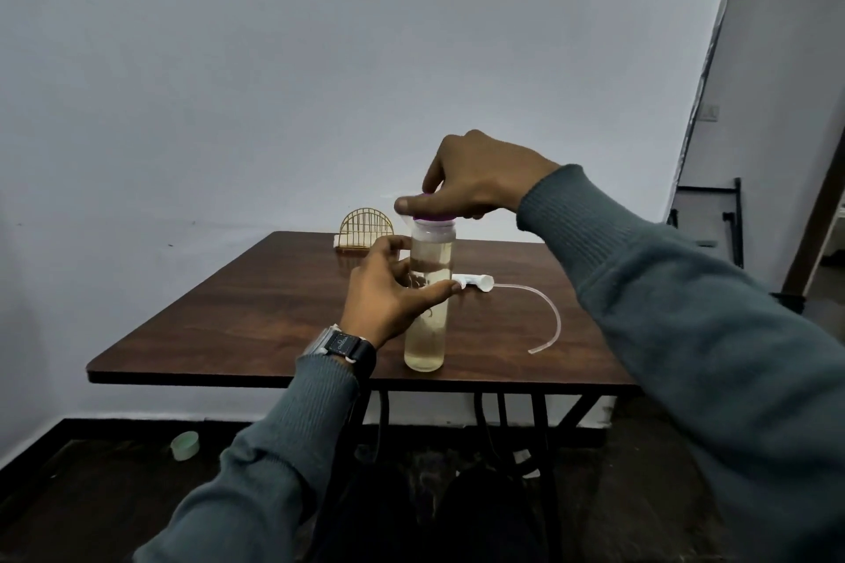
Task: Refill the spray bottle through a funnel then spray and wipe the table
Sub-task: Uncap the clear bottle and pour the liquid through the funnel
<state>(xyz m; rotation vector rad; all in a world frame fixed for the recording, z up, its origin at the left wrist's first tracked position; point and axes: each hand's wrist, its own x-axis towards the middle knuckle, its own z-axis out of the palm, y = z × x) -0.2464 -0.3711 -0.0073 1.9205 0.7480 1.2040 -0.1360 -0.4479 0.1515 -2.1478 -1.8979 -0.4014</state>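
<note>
**Clerk:** Position of the spray bottle (424,347)?

**Inspector:** Upright on the brown table (237,315), close to the near edge. Clear body, pale yellowish liquid inside, filled well up towards the neck.

**Clerk:** Left hand (388,292)?

**Inspector:** On the bottle's left side at mid-height. The thumb crosses the front and the fingers curl round the far side, so it grips the body. A dark watch (343,345) sits on that wrist.

**Clerk:** Right hand (475,183)?

**Inspector:** Directly above the bottle, palm down. Thumb and fingers are bent over a purple piece (433,221) seated on the bottle's mouth and pinch it at its rim. A pale translucent edge shows beside the thumb. The hand covers most of the piece, so I cannot tell its shape.

**Clerk:** Other items?

**Inspector:** The white spray head (475,281) lies on its side just behind and right of the bottle. Its dip tube (551,315) curves away further right and back towards the near edge. A gold wire holder (367,228) stands behind the bottle at the table's far edge. A small green cup (185,445) lies on the floor, below and well left of the bottle.
</note>
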